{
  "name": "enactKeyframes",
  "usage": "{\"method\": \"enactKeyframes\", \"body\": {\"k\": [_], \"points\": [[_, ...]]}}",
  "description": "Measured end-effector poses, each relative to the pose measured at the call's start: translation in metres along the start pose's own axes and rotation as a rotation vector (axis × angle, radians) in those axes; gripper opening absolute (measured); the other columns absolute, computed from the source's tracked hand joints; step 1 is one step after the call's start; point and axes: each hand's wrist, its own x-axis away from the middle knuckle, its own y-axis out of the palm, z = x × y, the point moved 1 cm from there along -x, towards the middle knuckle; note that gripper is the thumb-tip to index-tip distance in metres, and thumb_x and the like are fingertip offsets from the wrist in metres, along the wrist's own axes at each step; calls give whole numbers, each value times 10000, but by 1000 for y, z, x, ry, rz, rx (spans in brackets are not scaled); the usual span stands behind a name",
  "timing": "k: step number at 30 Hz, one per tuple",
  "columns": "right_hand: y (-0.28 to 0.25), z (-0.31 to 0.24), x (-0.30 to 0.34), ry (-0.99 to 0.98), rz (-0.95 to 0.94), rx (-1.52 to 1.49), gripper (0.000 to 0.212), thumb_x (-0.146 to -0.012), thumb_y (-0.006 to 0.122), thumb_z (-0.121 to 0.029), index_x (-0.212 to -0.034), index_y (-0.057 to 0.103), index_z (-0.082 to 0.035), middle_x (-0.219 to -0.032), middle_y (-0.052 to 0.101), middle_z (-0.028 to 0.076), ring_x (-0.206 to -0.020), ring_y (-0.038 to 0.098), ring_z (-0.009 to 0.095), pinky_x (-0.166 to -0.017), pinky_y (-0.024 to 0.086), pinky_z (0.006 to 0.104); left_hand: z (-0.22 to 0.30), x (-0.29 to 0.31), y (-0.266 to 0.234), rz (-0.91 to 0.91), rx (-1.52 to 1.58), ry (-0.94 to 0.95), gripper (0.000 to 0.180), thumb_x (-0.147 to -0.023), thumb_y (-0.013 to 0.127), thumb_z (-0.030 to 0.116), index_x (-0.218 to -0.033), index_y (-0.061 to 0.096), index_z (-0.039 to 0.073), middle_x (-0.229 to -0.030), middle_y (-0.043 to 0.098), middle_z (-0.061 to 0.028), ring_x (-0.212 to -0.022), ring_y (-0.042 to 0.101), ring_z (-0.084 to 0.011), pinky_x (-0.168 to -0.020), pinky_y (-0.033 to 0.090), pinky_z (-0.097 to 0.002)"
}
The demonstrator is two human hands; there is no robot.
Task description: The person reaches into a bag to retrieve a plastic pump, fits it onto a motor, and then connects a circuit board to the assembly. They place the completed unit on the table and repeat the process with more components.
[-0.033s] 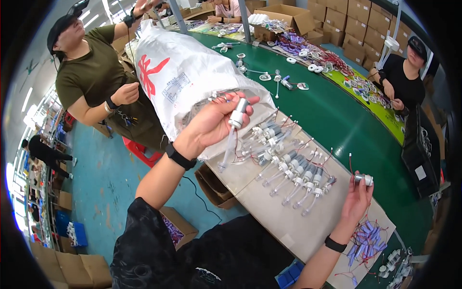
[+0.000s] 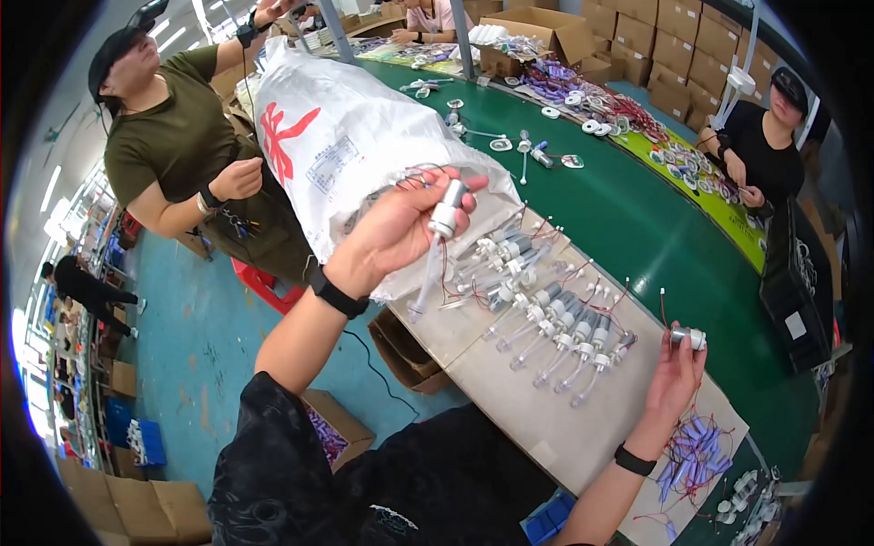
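In my left hand [image 2: 387, 232] is a small motor pump [image 2: 446, 211], a silver cylinder with a white collar and a clear tube hanging down. My fingers close round its metal body, in front of the mouth of a big white woven sack [image 2: 341, 118]. At the right, my right hand [image 2: 672, 387] pinches a similar silver and white motor [image 2: 688, 339], a thin red wire standing up beside it. Between the hands, several more motor pumps [image 2: 566, 329] with clear tubes lie in rows on a pale board [image 2: 492, 387]. Purple cylindrical cells [image 2: 699, 455] with red wires lie below my right wrist.
A green worktop [image 2: 637, 237] runs beyond the board, with loose parts on it. One person [image 2: 182, 136] stands left of the sack; another [image 2: 765, 146] works at the far right beside a black crate [image 2: 797, 291]. Open cardboard boxes [image 2: 401, 355] stand below the board's near edge.
My left hand and its motor pump have shifted very slightly left. My right hand looks unmoved, with its motor still held.
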Motion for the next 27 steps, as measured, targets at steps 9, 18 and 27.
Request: {"method": "enactKeyframes", "body": {"k": [9,18,27], "points": [[-3,2,-2,2,14,14,265,-960,618,-54,-1207,525,-22,-1153,604,97,-1112,617,252,-966,539,371,39,5,36,-107,-42,78,162,-1069,383,125,-1201,430,44,-1411,446,-211,-1005,585,-250,-799,559,-354],[-14,5,-6,99,137,116,282,-952,625,-46,-1215,524,-29,-1143,617,92,-1036,638,200,-927,550,342,54,6,53,-152,-116,92,147,-1060,404,112,-1170,468,38,-1406,457,-208,-1001,590,-244,-806,564,-361],[-8,5,-3,113,142,122,266,-945,626,-26,-1194,531,-36,-1091,629,76,-973,640,163,-887,555,323,53,-3,50,-165,-279,142,145,-1055,440,119,-1126,527,28,-1340,519,-199,-989,613,-248,-807,578,-367]]}}
